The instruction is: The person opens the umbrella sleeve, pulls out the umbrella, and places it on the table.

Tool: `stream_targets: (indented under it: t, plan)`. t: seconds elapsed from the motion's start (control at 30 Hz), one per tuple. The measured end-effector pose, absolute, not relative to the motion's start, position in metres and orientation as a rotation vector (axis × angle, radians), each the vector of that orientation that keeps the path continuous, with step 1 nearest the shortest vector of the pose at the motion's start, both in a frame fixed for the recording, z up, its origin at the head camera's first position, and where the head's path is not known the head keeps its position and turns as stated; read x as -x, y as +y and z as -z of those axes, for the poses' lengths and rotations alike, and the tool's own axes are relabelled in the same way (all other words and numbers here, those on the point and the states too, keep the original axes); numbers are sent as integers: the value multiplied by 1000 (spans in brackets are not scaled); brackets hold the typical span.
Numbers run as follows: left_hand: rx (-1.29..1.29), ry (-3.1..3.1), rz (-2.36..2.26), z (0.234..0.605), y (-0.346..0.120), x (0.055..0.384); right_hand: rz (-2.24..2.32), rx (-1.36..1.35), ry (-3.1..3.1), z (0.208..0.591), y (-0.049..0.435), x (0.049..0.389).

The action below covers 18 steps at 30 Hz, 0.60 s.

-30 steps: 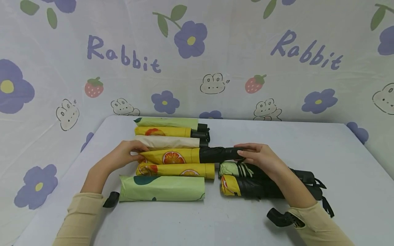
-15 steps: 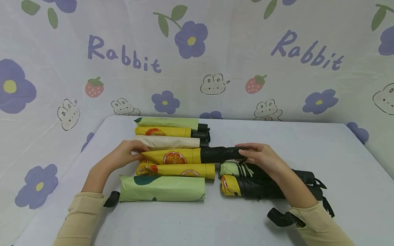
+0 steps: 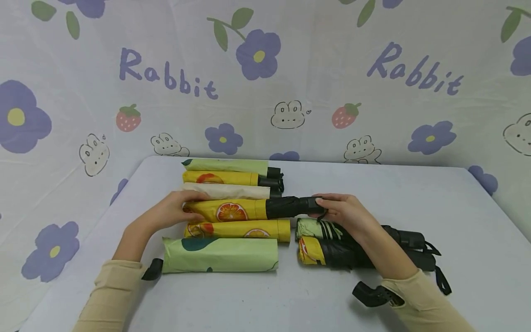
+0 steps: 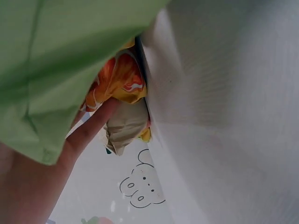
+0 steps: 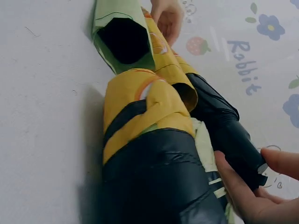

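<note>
A folded black umbrella (image 3: 286, 207) lies partly inside a yellow orange-print sleeve (image 3: 253, 210), its black part sticking out to the right. My left hand (image 3: 166, 212) pinches the sleeve's left end between fingers and thumb. At the other end, my right hand (image 3: 348, 214) holds the umbrella's handle, thumb and fingers on its tip in the right wrist view (image 5: 252, 163). Just in front lies an unfilled yellow sleeve (image 3: 265, 229), and nearer still a wide light-green sleeve (image 3: 232, 256), its dark mouth facing right.
Behind, a cream (image 3: 232, 190), a yellow (image 3: 224, 177) and a light-green sleeved umbrella (image 3: 228, 165) lie in a row. Two bare folded umbrellas, one green-black (image 3: 309, 229) and one yellow-black (image 3: 311, 251), lie under my right forearm. A patterned cloth (image 3: 257, 92) hangs behind the white table (image 3: 290, 299).
The sleeved umbrella and my right hand have shifted slightly left. My left hand has moved a little right, its fingers farther along the sleeve.
</note>
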<state>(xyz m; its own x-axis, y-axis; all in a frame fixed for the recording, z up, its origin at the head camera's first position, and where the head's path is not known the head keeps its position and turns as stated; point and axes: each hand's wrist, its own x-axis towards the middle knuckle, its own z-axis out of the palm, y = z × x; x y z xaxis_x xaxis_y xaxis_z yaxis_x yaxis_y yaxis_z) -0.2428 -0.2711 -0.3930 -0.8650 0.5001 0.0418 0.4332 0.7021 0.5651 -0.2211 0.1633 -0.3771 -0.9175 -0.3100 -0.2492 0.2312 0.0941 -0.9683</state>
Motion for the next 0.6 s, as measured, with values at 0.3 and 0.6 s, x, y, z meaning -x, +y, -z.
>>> stream_targets:
  t: [0.3,0.6]
  plan:
    - [-763,2773,-809,396,-265,245,1779,213,2044,384,168,227]
    - [-808,2769,-811,398,-262,247,1613,197,2137,384,156,231]
